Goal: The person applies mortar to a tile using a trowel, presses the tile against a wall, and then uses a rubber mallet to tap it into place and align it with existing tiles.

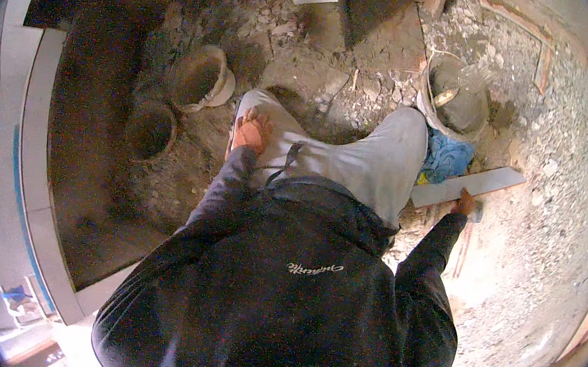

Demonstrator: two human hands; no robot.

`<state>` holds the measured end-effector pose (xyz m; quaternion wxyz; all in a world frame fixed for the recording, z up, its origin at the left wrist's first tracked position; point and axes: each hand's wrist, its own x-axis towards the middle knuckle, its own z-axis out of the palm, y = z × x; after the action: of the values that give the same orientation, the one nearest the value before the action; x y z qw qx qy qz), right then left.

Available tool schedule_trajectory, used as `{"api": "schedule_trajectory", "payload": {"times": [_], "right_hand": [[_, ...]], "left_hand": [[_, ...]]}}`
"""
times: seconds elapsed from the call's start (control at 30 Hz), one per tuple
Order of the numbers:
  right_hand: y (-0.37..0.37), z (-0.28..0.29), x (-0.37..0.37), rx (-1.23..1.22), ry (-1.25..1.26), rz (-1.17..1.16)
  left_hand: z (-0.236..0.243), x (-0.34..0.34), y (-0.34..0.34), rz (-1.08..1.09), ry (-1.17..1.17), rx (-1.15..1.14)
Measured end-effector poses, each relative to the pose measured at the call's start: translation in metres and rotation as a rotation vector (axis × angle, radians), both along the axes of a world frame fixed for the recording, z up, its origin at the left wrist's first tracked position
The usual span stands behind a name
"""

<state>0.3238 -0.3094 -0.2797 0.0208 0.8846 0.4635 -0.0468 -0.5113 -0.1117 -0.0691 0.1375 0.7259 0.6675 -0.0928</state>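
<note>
Rubble and loose dirt cover the ground of this building site around you. Your left hand (251, 133) rests flat and unclenched on your left knee. Your right hand (465, 202) grips the near end of a long grey straightedge (470, 186) lying on gravel to your right, just near a mortar bucket (454, 95). Swinging it could knock that bucket.
</note>
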Motion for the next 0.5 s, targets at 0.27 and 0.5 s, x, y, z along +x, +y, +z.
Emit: {"api": "schedule_trajectory", "payload": {"times": [0.27,0.5], "right_hand": [[0.028,0.182,-0.222,1.069,1.254,-0.638],[0.068,0.379,-0.277,1.204,1.171,-0.281]], "left_hand": [[0.046,-0.024,-0.011,0.09,0.047,0.053],[0.116,0.024,0.035,-0.055,-0.712,0.124]]}}
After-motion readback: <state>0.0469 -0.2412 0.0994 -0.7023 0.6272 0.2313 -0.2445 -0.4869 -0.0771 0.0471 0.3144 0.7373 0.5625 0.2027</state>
